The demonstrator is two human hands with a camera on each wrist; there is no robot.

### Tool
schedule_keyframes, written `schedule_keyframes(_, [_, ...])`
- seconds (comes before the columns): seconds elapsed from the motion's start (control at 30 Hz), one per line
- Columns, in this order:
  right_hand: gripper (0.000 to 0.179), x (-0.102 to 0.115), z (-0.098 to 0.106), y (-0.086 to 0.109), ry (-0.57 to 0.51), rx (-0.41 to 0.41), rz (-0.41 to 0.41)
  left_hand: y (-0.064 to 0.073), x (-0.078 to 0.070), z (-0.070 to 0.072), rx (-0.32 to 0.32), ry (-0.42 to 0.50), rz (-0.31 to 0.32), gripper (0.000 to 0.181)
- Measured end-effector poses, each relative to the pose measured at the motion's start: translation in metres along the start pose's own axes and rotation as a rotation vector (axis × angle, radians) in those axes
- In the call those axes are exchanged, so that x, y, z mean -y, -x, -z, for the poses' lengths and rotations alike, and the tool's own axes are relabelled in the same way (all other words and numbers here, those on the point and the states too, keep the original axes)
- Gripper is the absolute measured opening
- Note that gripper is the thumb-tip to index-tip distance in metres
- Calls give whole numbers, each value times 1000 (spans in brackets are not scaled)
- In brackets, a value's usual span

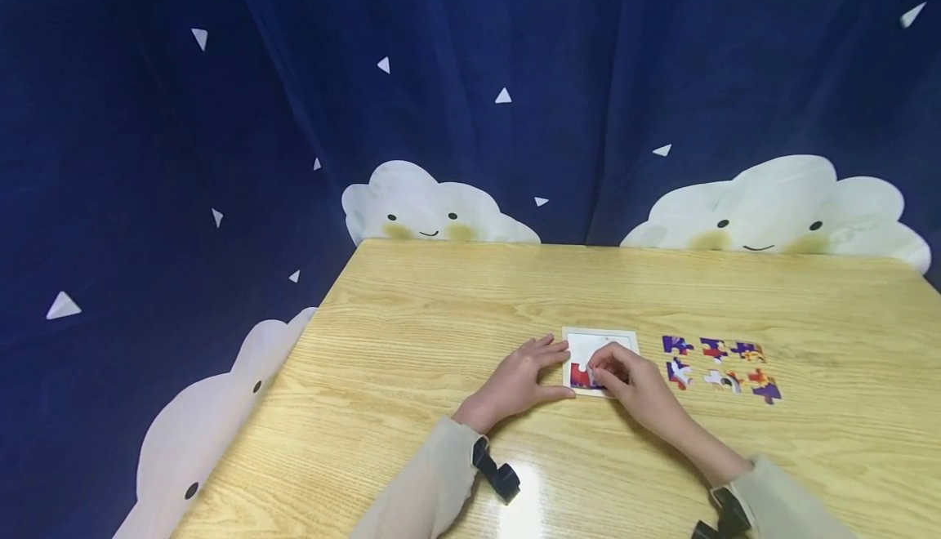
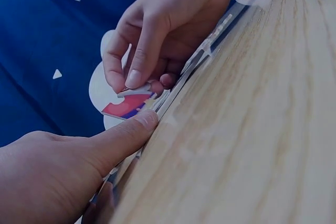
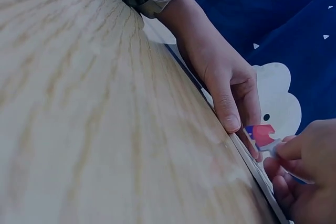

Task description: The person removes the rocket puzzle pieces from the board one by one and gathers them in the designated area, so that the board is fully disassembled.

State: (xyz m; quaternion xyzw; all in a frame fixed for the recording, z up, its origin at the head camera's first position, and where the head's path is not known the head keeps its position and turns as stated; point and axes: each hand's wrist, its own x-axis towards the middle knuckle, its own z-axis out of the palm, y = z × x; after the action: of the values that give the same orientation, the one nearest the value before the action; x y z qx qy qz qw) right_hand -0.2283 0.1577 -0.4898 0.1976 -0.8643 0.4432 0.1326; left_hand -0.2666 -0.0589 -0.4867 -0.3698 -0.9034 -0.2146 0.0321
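A small white puzzle tray point(image 1: 600, 336) lies on the table under both hands. In its lower left corner shows a red and purple jigsaw piece point(image 1: 579, 376), which looks tilted in the right wrist view. Bent thumb and fingers of my right hand point(image 1: 635, 384) pinch a jigsaw piece by a pale edge point(image 2: 135, 91) over the tray; whether this belongs to the red one is unclear. My left hand point(image 1: 518, 380) rests at the tray's left side, fingers extended, its thumb point(image 2: 128, 136) along the near left corner.
Several loose jigsaw pieces point(image 1: 724, 382) in purple, red, white and orange lie in two rows right of the tray. The wooden table point(image 1: 441, 310) reaches back to a dark blue curtain point(image 1: 456, 49) with cloud shapes. Dark wrist straps point(image 1: 500, 478) sit on both forearms.
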Motion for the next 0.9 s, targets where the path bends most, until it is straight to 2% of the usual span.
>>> schedule_keyframes(0.47, [10, 0, 13, 9, -23, -28, -79, -1, 0, -2, 14, -13, -1, 62])
schedule_keyframes(0.73, [13, -2, 27, 22, -26, -63, -65, -1, 1, 0, 11, -4, 4, 62])
schedule_keyframes(0.9, [15, -4, 35, 31, 16, -75, -52, 0, 2, 0, 12, 0, 1, 63])
